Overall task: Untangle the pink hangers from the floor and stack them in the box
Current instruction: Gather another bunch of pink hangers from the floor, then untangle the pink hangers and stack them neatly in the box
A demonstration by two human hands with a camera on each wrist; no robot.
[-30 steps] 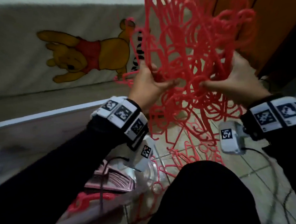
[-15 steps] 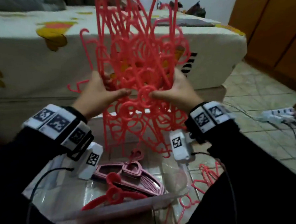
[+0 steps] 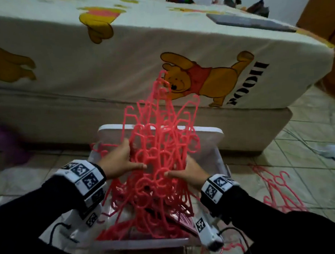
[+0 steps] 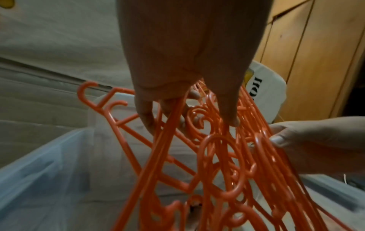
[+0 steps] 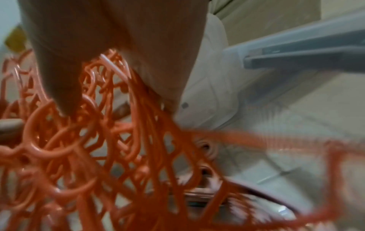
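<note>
Gripping the tangled bundle of pink hangers from both sides, the left hand and right hand are holding it upright over the clear box, fingers curled through the loops. Lower ends are dipping inside the box. Loose hangers are lying on the tiled floor right of the box; the bed is standing behind the box.
</note>
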